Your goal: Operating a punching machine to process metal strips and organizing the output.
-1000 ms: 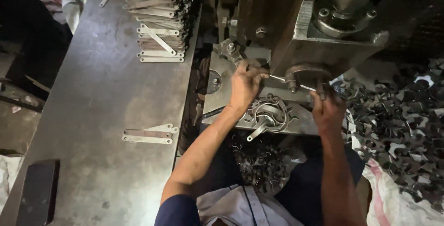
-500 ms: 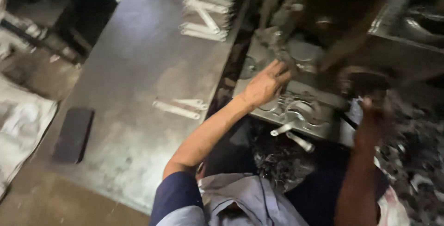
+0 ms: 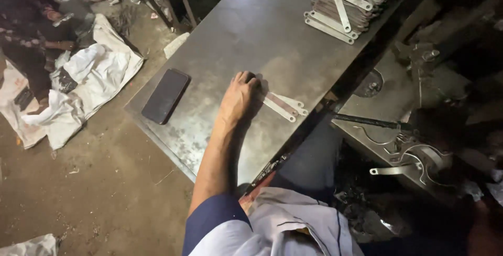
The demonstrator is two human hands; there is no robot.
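My left hand (image 3: 238,99) rests on the grey metal table (image 3: 236,30), fingers curled over the near end of a pair of flat metal strips (image 3: 285,106) that lie near the table's right edge. Only a bit of my right forearm (image 3: 482,232) shows at the lower right. Its hand is lost in the dark by the machine bed (image 3: 367,143). A thin dark rod (image 3: 367,122) lies across that bed, and a shaped metal piece (image 3: 390,170) sits at its front.
A stack of several flat metal strips (image 3: 348,4) lies at the table's far end. A dark phone (image 3: 166,95) sits near the table's left edge. White sacks (image 3: 99,72) cover the dirt floor on the left, beside another person (image 3: 31,30). Scrap metal (image 3: 367,214) lies below the machine.
My left hand has left the machine and swung left onto the table, landing on the pair of strips. The view has turned left, and my right hand has dropped into shadow.
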